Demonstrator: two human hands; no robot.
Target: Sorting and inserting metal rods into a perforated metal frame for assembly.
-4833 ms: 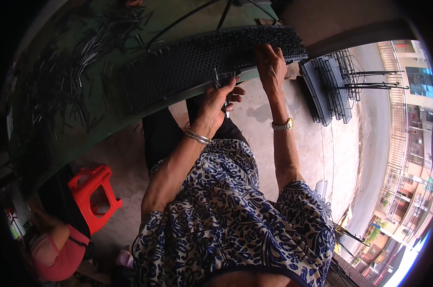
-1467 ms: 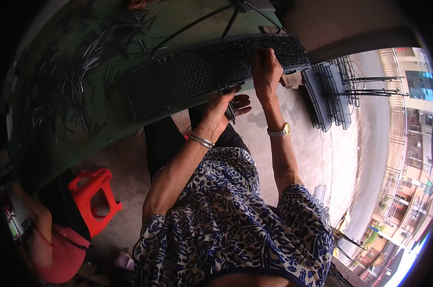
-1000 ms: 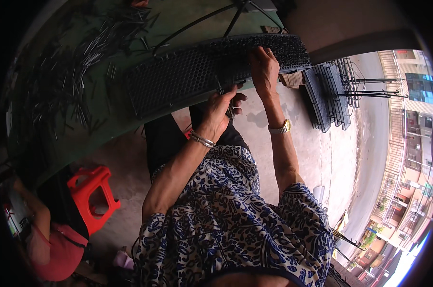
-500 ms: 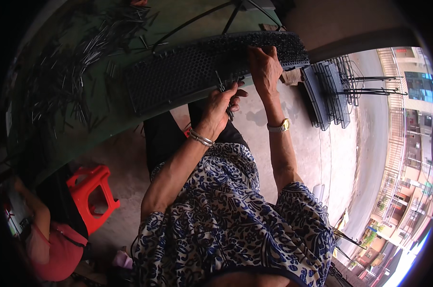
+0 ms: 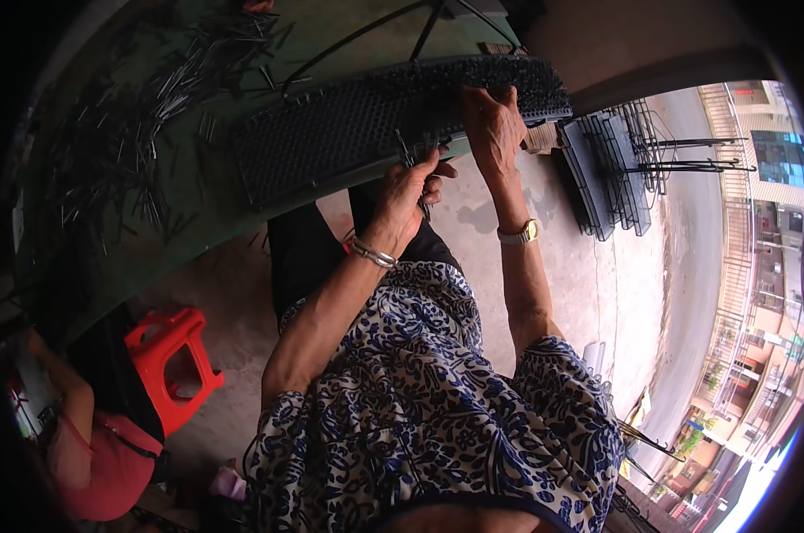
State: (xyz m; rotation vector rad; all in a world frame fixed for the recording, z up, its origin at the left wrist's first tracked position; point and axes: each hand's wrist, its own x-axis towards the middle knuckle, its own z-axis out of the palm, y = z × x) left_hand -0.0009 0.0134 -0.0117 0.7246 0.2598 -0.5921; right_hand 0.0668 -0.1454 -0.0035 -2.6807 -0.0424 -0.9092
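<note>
A long black tray dotted with small holes lies along the edge of the green table. Its right part is thick with short dark pieces standing in the holes, while the left part shows bare holes. My left hand is closed around a bunch of thin dark rods just off the tray's near edge, their ends poking out past the fingers. Over the filled right part, my right hand is pinched with fingertips down against the tray; whatever it grips is hidden.
Loose dark rods are heaped on the green table at left. Bent black wire frames rise behind the tray. More black trays with wire legs stand at right. A red stool and a person in pink are lower left.
Both hands stay almost in place. The rods in my left hand have shifted slightly with a small turn of the fingers, and the view has moved a little.
</note>
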